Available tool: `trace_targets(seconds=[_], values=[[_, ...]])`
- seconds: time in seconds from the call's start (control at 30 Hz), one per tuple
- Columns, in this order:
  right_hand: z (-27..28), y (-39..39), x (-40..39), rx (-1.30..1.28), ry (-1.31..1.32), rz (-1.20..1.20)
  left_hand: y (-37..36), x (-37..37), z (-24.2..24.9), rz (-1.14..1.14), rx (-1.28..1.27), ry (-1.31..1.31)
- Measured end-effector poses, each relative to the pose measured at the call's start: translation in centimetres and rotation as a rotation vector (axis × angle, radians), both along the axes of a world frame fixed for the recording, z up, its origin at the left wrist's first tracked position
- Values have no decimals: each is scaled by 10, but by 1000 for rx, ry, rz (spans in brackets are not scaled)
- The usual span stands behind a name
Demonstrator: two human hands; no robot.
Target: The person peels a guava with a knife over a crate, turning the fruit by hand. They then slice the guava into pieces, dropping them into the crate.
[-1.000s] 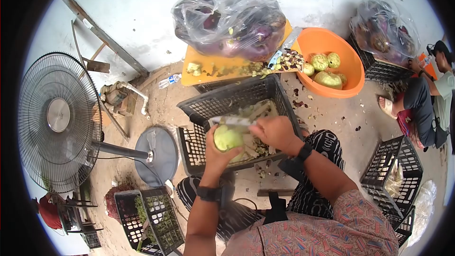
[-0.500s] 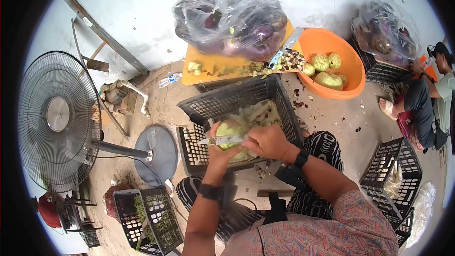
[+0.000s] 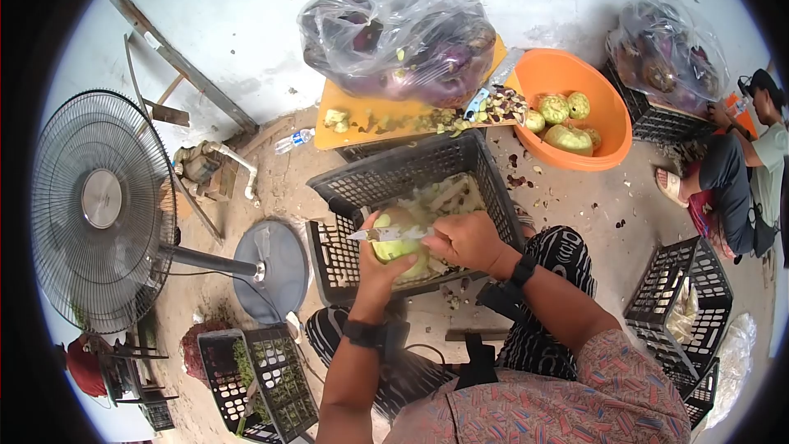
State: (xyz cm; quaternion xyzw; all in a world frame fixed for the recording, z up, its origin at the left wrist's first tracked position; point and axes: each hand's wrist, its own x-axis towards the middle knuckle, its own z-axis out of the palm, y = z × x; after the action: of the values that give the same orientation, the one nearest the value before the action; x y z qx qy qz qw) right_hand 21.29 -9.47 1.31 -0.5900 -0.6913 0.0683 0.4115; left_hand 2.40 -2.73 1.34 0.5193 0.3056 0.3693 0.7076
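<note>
My left hand (image 3: pixel 376 275) is wrapped round a pale-green round vegetable (image 3: pixel 396 253), its skin pared away where I can see it, and steadies it over a black plastic crate (image 3: pixel 370 166). My right hand (image 3: pixel 468 240) grips a knife (image 3: pixel 386 234). Its blade points left and lies across the upper part of the vegetable, close to my left fingers. The knife's handle is mostly hidden in my fist. Pale peelings and trimmings (image 3: pixel 452 191) lie inside the crate below.
Behind the crate, a yellow board (image 3: pixel 349 136) bears a plastic bag of purple vegetables (image 3: pixel 403 49), a cleaver (image 3: pixel 501 70) and peelings. An orange tub (image 3: pixel 534 74) holds several peeled vegetables. A fan (image 3: pixel 103 197) stands left, crates (image 3: pixel 682 312) right. Another person (image 3: pixel 764 164) sits far right.
The knife and my right hand have moved up slightly, the blade now higher on the vegetable. My left hand still holds the vegetable over the crate.
</note>
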Motion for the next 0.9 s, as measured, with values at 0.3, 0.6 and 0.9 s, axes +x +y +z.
trace_targets(seconds=[0.3, 0.6, 0.9], values=[[1, 4, 1, 57, -19, -16, 2, -6, 1, 7, 3, -10], [-6, 8, 10, -145, 90, -199, 0, -13, 12, 72, -50, -216], [7, -1, -11, 42, 156, 31, 6, -14, -15, -25, -206, -250]])
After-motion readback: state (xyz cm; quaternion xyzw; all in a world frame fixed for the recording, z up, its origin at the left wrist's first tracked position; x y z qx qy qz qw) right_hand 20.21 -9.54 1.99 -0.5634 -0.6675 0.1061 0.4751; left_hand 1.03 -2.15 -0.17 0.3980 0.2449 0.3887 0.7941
